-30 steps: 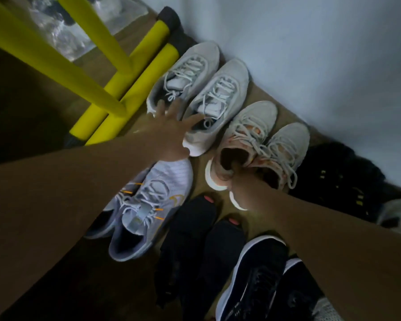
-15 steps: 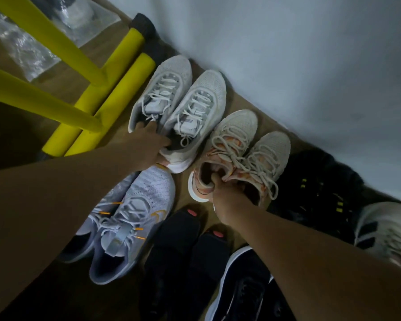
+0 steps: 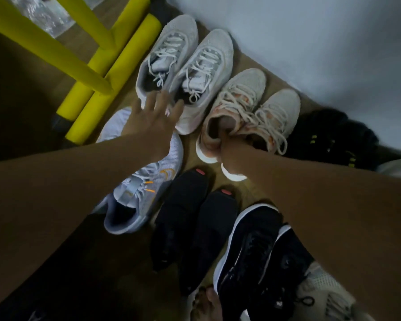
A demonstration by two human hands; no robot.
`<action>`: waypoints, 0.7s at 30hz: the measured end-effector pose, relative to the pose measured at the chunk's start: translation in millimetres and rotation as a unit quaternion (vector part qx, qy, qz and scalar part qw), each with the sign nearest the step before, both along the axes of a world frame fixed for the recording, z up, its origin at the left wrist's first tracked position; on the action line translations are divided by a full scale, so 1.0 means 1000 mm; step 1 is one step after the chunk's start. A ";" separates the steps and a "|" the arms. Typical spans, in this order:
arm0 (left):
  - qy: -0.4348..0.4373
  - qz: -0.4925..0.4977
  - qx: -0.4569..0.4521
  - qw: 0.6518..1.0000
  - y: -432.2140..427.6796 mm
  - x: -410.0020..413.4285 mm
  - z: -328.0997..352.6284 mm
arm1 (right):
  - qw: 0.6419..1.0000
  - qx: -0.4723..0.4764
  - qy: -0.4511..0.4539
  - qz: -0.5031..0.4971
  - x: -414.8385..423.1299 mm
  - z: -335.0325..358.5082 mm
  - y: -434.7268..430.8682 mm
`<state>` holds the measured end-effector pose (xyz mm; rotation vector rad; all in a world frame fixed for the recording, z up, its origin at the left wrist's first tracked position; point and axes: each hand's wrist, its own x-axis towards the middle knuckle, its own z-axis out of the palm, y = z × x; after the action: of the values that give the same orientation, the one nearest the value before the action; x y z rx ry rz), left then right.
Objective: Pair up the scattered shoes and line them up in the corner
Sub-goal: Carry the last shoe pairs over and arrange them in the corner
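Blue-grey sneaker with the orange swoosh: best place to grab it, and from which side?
Heel collar of the blue-grey sneaker, from the near side. Its toe points toward the wall and its open mouth faces back this way, so a thumb could hook inside the rim. The left hand is open and probably free for it; the right hand grips the beige pair.

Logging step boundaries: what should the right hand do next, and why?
Probably let go of the beige pair: the right hand grips it at the heels, and the shoes lie side by side, toes to the wall, beside the white pair.
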<state>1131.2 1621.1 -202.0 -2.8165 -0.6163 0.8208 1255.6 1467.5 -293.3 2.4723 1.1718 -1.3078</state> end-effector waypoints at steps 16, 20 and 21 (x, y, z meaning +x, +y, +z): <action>0.021 -0.092 -0.236 0.967 -0.207 0.055 0.046 | 0.931 0.124 -0.289 -0.187 0.004 0.092 -0.264; 0.074 -0.123 -0.269 0.952 -0.276 0.073 0.032 | 0.931 -0.014 -0.270 -0.247 0.020 0.092 -0.363; 0.097 -0.136 -0.275 0.947 -0.292 0.075 0.028 | 0.943 -0.031 -0.235 -0.235 0.021 0.088 -0.383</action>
<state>1205.8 1329.0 -174.3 -3.1223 0.0538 1.3612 1276.1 1084.8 -205.3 2.8880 0.4425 -0.7202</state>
